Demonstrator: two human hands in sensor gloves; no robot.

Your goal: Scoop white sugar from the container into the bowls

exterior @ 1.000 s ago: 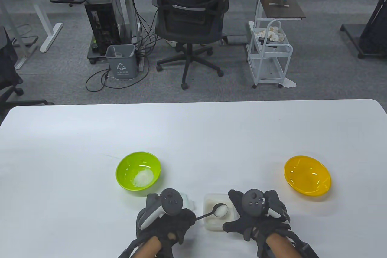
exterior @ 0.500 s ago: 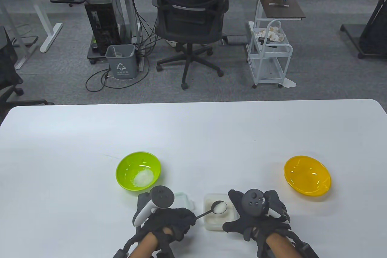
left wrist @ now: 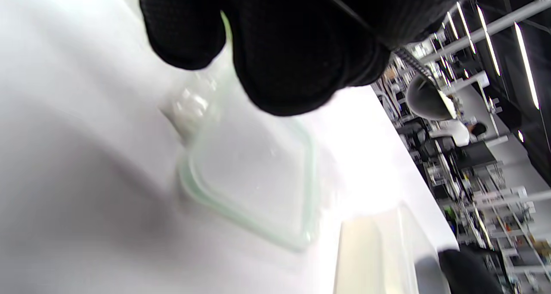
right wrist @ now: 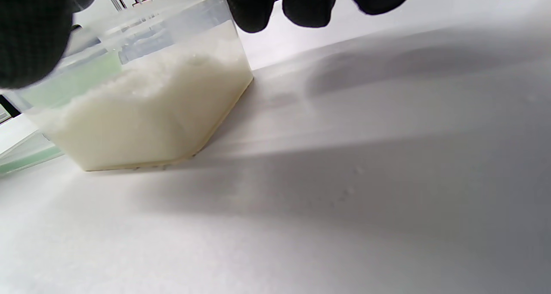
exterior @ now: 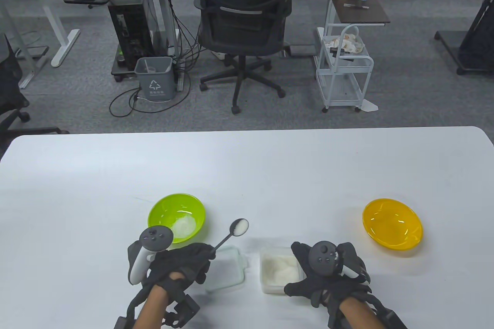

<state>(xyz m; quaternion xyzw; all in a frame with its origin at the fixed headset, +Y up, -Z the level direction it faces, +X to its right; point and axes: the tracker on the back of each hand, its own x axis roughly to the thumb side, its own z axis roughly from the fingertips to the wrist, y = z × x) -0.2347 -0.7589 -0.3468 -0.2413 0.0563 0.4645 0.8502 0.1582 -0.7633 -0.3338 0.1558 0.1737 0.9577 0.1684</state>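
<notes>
A clear square container (exterior: 278,269) of white sugar sits near the table's front edge; it also shows in the right wrist view (right wrist: 142,109). My right hand (exterior: 328,273) rests against its right side and holds it. My left hand (exterior: 181,263) grips a metal spoon (exterior: 231,233) by the handle. The spoon's bowl (exterior: 240,226) is heaped with sugar and hangs in the air between the container and the green bowl (exterior: 176,218). The green bowl holds a small pile of sugar. A yellow bowl (exterior: 391,223) stands at the right with no sugar visible in it.
The container's clear lid (exterior: 227,272) lies flat on the table between my hands, also in the left wrist view (left wrist: 254,186). The white table (exterior: 247,167) stretches far behind the bowls. An office chair (exterior: 243,28) and a cart stand beyond the table.
My left hand lifted the loaded spoon out of the container and carried it up and left toward the green bowl. The lid is now uncovered. My right hand has not moved.
</notes>
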